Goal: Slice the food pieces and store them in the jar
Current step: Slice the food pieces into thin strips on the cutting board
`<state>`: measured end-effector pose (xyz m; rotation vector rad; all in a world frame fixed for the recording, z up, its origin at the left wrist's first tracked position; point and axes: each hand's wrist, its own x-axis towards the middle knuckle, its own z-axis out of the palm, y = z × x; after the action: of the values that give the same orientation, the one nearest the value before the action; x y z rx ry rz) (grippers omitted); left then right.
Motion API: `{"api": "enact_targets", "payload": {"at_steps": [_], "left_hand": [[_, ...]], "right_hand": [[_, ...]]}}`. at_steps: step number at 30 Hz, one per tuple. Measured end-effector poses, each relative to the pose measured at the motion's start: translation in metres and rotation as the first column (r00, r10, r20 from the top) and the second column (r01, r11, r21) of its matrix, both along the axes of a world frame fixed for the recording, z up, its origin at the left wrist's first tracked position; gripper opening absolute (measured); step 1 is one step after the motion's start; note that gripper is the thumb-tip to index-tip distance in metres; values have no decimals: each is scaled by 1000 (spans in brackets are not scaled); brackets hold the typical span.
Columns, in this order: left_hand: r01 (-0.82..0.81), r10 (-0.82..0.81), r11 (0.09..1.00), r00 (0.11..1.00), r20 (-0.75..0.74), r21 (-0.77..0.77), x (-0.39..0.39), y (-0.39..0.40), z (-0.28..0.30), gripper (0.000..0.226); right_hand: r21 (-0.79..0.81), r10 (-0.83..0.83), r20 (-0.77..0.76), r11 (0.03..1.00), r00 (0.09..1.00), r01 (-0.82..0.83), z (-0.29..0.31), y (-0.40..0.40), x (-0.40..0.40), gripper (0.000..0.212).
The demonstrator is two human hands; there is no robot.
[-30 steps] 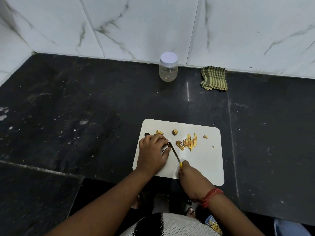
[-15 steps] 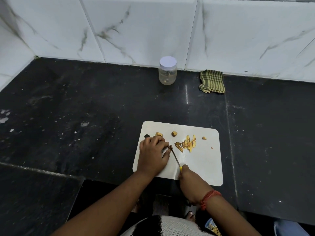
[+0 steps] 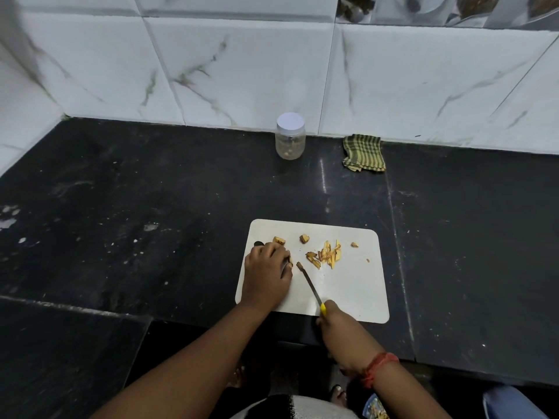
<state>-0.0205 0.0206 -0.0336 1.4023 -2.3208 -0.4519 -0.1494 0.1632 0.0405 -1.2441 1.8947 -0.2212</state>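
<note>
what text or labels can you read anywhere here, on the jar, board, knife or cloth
No readable text anywhere.
jar: no label shows on the clear wall or white lid.
board: plain white, no marking.
knife: no brand legible on the blade or yellow handle.
cloth: striped pattern only.
Printed packet at the bottom edge: too blurred to read.

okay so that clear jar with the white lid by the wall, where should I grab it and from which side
Judging by its pose, grip the clear plastic jar with the white lid round its cylindrical body below the lid, coming from the front: it stands upright against the white marble-tiled wall.
</note>
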Motion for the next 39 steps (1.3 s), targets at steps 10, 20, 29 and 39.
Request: {"api": "enact_targets", "payload": {"at_steps": [10,20,29,39], "left_hand": [[311,-283,907,950,135,-285,6,23,2,27],[513,-453,831,849,272,-216,26,6,0,40],[509,-472,841,855,213,-181,30,7,-3,44],[504,-473,847,860,192,-171,30,8,-4,45]], "right_hand": [[-35,-112,42,993,993,113,4,5,-5,7],[-7,-92,19,996,996,92,7,-4,-3,10],[29,-112,57,993,992,111,4,-17,-1,11],[40,-45,13,998,999,45,-3,-22,1,12]]}}
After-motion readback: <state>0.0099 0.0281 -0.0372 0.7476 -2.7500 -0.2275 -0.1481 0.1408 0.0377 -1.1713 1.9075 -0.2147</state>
